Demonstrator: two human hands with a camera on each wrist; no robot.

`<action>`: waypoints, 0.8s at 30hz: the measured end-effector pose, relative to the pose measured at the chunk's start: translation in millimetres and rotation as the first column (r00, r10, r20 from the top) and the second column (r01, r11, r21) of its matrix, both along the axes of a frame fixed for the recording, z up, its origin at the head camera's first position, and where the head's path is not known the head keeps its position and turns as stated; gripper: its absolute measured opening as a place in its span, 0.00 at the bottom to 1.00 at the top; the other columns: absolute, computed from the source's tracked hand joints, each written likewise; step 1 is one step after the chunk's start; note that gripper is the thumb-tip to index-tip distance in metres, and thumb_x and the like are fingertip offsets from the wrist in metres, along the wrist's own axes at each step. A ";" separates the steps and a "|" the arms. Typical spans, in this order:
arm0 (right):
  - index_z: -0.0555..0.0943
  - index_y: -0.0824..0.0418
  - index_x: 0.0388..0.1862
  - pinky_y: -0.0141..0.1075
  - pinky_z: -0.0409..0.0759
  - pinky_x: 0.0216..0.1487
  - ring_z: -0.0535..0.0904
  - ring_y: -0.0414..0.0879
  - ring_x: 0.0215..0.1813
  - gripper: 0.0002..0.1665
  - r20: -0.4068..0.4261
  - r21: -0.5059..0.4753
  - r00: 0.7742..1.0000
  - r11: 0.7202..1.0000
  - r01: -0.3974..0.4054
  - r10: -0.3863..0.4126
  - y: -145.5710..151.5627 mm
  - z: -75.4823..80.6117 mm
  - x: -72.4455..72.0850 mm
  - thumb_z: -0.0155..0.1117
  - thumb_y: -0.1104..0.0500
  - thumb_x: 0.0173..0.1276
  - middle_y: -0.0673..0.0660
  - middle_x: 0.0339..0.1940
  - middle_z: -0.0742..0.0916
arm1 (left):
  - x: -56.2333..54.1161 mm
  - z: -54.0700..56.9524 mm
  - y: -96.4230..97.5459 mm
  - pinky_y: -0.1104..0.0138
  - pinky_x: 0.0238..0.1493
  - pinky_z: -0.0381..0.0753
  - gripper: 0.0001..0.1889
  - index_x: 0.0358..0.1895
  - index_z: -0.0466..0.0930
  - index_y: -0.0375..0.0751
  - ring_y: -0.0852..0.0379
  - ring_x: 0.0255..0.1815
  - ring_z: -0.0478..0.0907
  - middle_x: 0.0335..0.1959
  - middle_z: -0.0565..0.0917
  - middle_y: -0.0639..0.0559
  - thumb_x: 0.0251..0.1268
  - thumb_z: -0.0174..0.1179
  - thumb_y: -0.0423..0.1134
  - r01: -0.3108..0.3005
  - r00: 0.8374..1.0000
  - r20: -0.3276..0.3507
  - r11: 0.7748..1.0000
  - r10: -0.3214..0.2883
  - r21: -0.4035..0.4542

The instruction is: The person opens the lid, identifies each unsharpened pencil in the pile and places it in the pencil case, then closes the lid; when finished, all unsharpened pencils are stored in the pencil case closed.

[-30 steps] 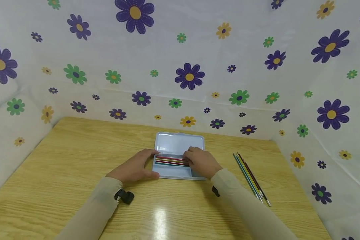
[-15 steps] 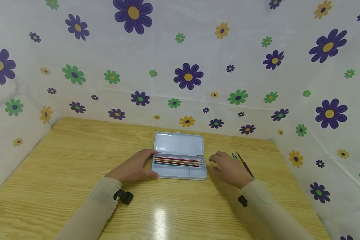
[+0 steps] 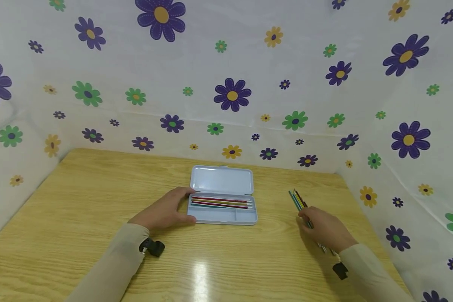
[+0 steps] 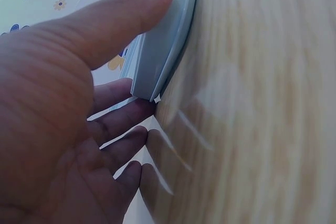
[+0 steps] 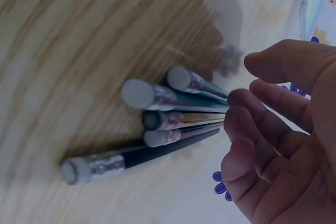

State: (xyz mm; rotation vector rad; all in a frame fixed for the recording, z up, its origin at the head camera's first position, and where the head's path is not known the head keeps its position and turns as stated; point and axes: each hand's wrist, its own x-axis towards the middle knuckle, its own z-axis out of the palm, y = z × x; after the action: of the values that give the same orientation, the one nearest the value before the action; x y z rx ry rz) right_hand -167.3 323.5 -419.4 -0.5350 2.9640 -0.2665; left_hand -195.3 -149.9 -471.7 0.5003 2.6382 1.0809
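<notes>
A light blue pencil case point(image 3: 211, 216) lies on the table with its lid point(image 3: 221, 179) folded back. Several red, yellow and green pencils point(image 3: 220, 203) lie side by side in its rear compartment. My left hand point(image 3: 164, 211) holds the left end of the case, the thumb along the front wall point(image 4: 149, 9) and the other fingers round the far side. Over a loose bunch of pencils point(image 3: 298, 200) at the right is my right hand point(image 3: 326, 226). Its thumb and fingers stand apart in the right wrist view, fingertips right at the pencils point(image 5: 184, 100), whose eraser ends point toward the camera.
The wooden table point(image 3: 98, 180) runs back to a white cloth point(image 3: 196, 63) printed with purple, green and yellow flowers, which also covers both sides. A small front compartment point(image 3: 245, 215) sits at the case's right end. Black wrist cameras point(image 3: 153, 247) are strapped over both sleeves.
My right hand has left the pencils in the case and moved right, over the loose bunch. My left hand stays at the case's left end. The head view has shifted slightly.
</notes>
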 end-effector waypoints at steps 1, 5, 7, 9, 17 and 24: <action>0.83 0.63 0.56 0.48 0.86 0.46 0.84 0.47 0.45 0.17 0.003 -0.005 1.000 1.000 0.006 -0.006 0.7 -0.4 0.7 0.70 0.60 0.70 0.51 0.44 0.86 | 0.0 -0.1 -0.3 0.46 0.80 0.58 0.52 0.79 0.62 0.49 0.43 0.81 0.58 0.80 0.63 0.47 0.53 0.75 0.65 -0.001 1.000 0.000 1.000 0.001 -0.001; 0.83 0.61 0.53 0.49 0.86 0.45 0.84 0.47 0.45 0.15 0.002 -0.014 0.999 0.999 0.042 -0.042 3.0 -1.8 3.7 0.70 0.61 0.69 0.51 0.44 0.85 | 0.2 0.4 -0.4 0.46 0.80 0.58 0.52 0.79 0.63 0.49 0.43 0.81 0.58 0.80 0.64 0.47 0.53 0.75 0.64 -0.002 1.000 -0.004 1.000 0.002 -0.003; 0.84 0.59 0.52 0.46 0.85 0.41 0.82 0.44 0.41 0.13 0.004 -0.018 0.998 0.998 0.056 -0.056 4.3 -2.4 5.3 0.70 0.61 0.69 0.50 0.42 0.84 | 0.3 1.2 -0.2 0.46 0.80 0.58 0.52 0.79 0.63 0.48 0.43 0.81 0.58 0.80 0.64 0.47 0.53 0.76 0.64 -0.001 1.000 -0.003 1.000 0.001 0.000; 0.84 0.58 0.51 0.42 0.83 0.37 0.78 0.41 0.37 0.12 0.005 -0.017 0.998 0.998 0.060 -0.060 5.8 -3.7 6.0 0.69 0.61 0.70 0.49 0.39 0.82 | 0.4 1.7 -0.1 0.46 0.80 0.58 0.52 0.79 0.63 0.48 0.44 0.81 0.58 0.80 0.64 0.47 0.53 0.76 0.64 0.002 1.000 -0.003 1.000 -0.002 0.002; 0.84 0.60 0.51 0.47 0.86 0.43 0.84 0.46 0.42 0.12 -0.018 -0.041 1.000 0.999 0.024 -0.025 8.9 -10.5 3.3 0.69 0.63 0.70 0.51 0.42 0.85 | 0.7 2.2 -0.1 0.46 0.80 0.58 0.52 0.79 0.63 0.48 0.44 0.81 0.58 0.80 0.64 0.47 0.54 0.76 0.63 0.003 1.000 0.001 1.000 -0.003 0.004; 0.84 0.59 0.51 0.51 0.87 0.49 0.86 0.53 0.49 0.13 -0.009 -0.059 0.999 0.998 0.030 -0.031 3.1 -13.0 1.8 0.69 0.65 0.69 0.54 0.45 0.87 | 0.4 2.2 -0.3 0.46 0.80 0.58 0.51 0.79 0.62 0.48 0.44 0.81 0.58 0.80 0.64 0.47 0.54 0.76 0.63 0.008 1.000 0.004 1.000 -0.008 0.010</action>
State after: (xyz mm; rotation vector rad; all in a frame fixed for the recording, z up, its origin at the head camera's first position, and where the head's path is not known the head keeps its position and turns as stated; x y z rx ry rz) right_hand -165.5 326.6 -432.4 -0.4997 2.9839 -0.3554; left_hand -194.9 -150.2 -469.6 0.5099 2.6260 1.0916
